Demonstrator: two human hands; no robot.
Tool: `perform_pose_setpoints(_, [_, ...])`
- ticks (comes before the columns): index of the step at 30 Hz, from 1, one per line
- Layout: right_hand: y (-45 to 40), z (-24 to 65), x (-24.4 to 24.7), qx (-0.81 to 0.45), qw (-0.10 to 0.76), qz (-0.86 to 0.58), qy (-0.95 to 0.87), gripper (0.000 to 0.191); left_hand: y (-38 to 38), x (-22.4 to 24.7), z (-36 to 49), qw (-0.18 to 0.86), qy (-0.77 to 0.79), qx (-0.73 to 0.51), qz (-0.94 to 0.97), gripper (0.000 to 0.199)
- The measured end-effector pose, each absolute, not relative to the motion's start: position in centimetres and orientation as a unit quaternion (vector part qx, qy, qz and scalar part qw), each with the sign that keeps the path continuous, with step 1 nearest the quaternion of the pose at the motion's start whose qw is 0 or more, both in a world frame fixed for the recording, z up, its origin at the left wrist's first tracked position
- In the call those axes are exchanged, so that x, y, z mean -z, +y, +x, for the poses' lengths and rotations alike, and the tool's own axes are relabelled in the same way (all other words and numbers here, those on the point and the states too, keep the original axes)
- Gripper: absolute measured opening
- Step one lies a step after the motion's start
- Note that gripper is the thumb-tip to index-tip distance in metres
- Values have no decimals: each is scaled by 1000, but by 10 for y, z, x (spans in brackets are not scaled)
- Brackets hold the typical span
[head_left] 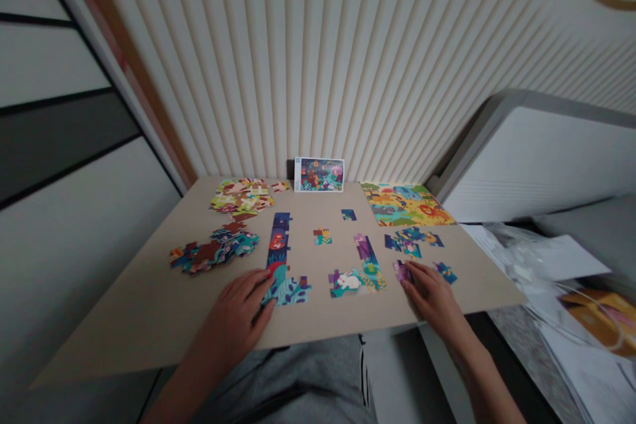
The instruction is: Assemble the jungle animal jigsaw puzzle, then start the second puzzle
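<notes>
My left hand (pixel 243 308) lies with fingers spread at the lower left edge of a joined puzzle section (pixel 285 288), whose dark blue strip runs upward. My right hand (pixel 427 291) pinches a purple puzzle piece (pixel 402 271) on the table's right side. Between the hands is another joined section with a white rabbit (pixel 349 281), linked to a purple and green strip (pixel 365 248). A single piece (pixel 322 236) lies in the middle, and a dark blue one (pixel 348 214) sits farther back. Loose blue pieces (pixel 410 238) are just beyond my right hand.
Two piles, one dark (pixel 213 250) and one light (pixel 241 196), occupy the table's left. A picture card (pixel 318 175) stands at the back, beside a finished animal puzzle (pixel 405 204). Papers and plastic (pixel 561 257) lie beyond the table's right edge.
</notes>
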State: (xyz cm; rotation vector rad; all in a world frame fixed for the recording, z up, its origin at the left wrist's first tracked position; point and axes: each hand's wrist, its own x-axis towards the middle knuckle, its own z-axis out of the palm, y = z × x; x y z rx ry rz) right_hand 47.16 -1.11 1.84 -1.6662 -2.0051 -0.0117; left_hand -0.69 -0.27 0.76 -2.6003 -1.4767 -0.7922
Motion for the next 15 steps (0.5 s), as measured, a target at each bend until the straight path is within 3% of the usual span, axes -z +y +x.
perform_pose_setpoints(6, [-43,470,-24,39,254,-635,-728,30,-3,-6,-7,27,-474,254,-843,39])
perform_pose_setpoints(15, [-50,535,-13,145,190,-746,-622,43,-1,-4,-7,44,-464,262,-845,36])
